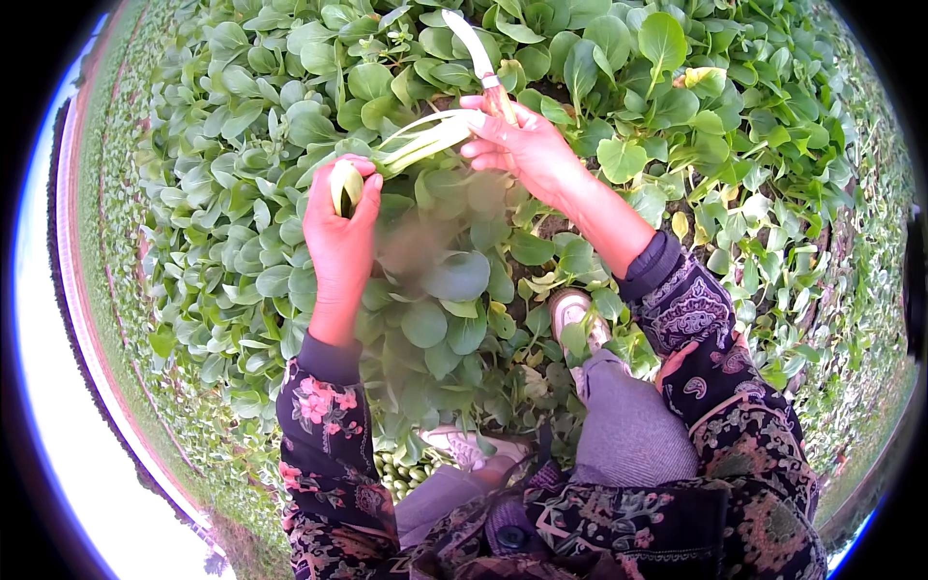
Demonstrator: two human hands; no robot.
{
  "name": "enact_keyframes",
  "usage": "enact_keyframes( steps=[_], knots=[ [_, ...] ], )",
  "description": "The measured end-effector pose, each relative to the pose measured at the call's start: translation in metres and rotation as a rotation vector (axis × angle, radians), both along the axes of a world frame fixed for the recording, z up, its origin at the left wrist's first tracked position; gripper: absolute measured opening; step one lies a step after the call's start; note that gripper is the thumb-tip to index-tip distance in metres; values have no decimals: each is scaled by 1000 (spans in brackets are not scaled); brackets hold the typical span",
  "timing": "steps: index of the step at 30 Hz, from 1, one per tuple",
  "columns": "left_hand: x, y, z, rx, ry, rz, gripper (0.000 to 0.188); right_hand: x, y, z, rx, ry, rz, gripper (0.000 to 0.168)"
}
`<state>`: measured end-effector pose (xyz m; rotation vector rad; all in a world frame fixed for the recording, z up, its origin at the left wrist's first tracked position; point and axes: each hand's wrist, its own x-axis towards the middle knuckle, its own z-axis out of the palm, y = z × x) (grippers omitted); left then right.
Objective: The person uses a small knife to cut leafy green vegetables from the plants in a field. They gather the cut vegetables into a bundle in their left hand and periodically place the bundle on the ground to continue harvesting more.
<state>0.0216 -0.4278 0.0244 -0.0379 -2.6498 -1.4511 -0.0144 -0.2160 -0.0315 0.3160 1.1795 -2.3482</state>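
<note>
My left hand (pixel 339 210) is closed around leafy greens that look like bok choy, with a folded pale stalk (pixel 346 185) showing between its fingers. Long pale green stalks (pixel 428 141) stretch from it to my right hand (pixel 525 145). The right thumb and fingers pinch the far ends of these stalks. That same hand holds a knife by its wooden handle (pixel 499 103). The knife's curved metal blade (pixel 470 42) points up and away from me, over the plants. Part of the handle is covered by the fingers.
Dense leafy green plants (pixel 290 239) grow all around, with some yellowed leaves (pixel 680 225) on the right. My shoes (pixel 576 315) stand among them, legs apart. Near my left foot lies a pile of cut greens (pixel 402 475), stem ends showing. A blurred patch obscures the middle.
</note>
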Motion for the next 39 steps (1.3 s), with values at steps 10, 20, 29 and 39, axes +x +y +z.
enact_keyframes(
  steps=[10, 20, 29, 39],
  knots=[
    [-53, 31, -38, -882, 108, -514, 52, 10, -3, -9, 407, 209, 6, 19],
    [-52, -34, -95, -1101, -89, -285, 55, -10, -8, -79, 1254, 488, 382, 36],
    [-51, -34, -99, -855, -350, -46, 68, -42, -27, -110, 1240, 624, 522, 41],
    [-40, -42, -108, -731, -385, 56, 48, -65, -34, -113, 1277, 579, 760, 45]
  ],
)
